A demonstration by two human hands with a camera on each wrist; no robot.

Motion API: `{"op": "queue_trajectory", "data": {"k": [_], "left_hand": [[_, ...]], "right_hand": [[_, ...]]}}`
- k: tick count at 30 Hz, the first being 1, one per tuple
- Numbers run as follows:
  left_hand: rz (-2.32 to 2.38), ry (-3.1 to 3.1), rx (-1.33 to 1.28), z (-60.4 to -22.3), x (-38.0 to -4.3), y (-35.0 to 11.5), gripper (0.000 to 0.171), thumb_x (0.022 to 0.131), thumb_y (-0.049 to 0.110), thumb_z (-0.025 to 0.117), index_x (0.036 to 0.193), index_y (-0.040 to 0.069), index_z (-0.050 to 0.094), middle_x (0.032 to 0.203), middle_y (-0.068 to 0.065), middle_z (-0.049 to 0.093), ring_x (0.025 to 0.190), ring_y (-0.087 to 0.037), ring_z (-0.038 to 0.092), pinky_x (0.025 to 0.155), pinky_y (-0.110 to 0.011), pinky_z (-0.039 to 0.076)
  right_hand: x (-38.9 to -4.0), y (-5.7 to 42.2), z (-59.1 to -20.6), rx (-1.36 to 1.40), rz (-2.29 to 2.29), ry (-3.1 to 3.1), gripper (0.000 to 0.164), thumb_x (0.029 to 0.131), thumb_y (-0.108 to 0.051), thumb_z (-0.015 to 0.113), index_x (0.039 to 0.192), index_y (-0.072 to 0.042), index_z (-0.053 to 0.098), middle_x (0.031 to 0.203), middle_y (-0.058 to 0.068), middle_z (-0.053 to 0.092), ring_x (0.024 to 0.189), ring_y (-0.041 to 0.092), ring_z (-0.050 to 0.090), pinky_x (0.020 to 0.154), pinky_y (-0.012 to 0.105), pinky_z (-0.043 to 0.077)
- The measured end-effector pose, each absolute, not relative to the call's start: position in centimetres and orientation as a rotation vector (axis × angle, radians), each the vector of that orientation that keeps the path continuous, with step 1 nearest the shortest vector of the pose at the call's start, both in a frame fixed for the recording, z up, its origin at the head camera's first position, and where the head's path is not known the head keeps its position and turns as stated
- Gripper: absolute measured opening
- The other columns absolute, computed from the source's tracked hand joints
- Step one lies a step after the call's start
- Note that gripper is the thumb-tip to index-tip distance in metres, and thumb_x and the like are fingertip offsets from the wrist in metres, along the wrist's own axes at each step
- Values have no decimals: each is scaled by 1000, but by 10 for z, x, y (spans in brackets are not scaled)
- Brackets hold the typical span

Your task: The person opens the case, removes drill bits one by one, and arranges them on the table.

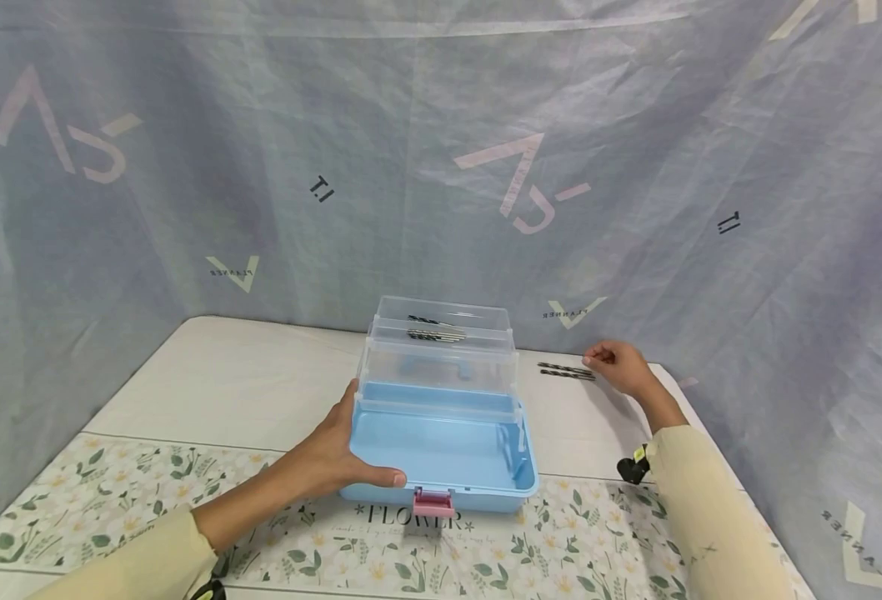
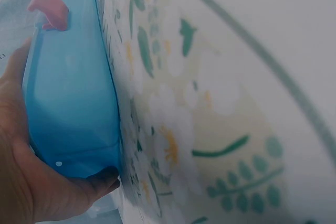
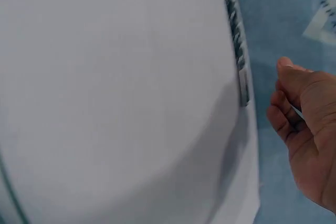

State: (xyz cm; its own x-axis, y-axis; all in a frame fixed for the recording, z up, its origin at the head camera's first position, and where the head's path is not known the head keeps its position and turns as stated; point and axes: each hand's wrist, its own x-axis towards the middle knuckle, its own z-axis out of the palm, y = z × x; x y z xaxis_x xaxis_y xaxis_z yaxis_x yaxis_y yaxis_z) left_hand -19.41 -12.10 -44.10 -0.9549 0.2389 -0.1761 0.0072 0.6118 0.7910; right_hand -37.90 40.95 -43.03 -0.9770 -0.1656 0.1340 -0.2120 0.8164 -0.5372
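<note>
A light blue plastic storage box point(image 1: 441, 450) with a pink latch point(image 1: 433, 502) stands open, its clear trays point(image 1: 441, 367) fanned up behind. My left hand point(image 1: 343, 454) grips its front left corner, thumb along the front rim; the left wrist view shows the fingers curled round the box wall point(image 2: 73, 87). Several drill bits point(image 1: 435, 335) lie in an upper tray. Two more drill bits point(image 1: 567, 374) lie side by side on the table, right of the box. Just by their right ends hovers my right hand point(image 1: 617, 367), fingers loosely bent, nothing visible between them.
The table has a white cover point(image 1: 261, 375) with a flower-print band point(image 1: 148, 475) along the front. A grey printed curtain point(image 1: 411, 167) hangs close behind the back edge and at both sides.
</note>
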Motion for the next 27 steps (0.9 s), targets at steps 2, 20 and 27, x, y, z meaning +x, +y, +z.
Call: {"op": "queue_trajectory", "data": {"k": [2, 20, 27], "left_hand": [[1263, 2571, 200, -440, -194, -121, 171, 71, 69, 103, 180, 26, -21, 190, -24, 0, 172, -56, 20, 123, -80, 43], [1259, 2581, 217, -442, -195, -121, 170, 71, 71, 102, 181, 24, -20, 190, -24, -1, 172, -57, 21, 123, -79, 44], [1280, 2576, 231, -441, -194, -120, 173, 70, 67, 104, 180, 21, -21, 189, -27, -1, 171, -59, 22, 124, -80, 42]], "right_hand": [[-380, 404, -422, 327, 872, -2907, 28, 115, -23, 69, 125, 3, 76, 112, 21, 76, 93, 21, 67, 79, 36, 55], [-380, 313, -354, 583, 926, -2835, 33, 116, -28, 69, 133, -1, 77, 121, 22, 77, 105, 41, 71, 87, 37, 56], [-379, 270, -344, 700, 945, -2799, 27, 113, -24, 73, 126, -2, 81, 113, 21, 80, 90, 25, 68, 80, 33, 54]]}}
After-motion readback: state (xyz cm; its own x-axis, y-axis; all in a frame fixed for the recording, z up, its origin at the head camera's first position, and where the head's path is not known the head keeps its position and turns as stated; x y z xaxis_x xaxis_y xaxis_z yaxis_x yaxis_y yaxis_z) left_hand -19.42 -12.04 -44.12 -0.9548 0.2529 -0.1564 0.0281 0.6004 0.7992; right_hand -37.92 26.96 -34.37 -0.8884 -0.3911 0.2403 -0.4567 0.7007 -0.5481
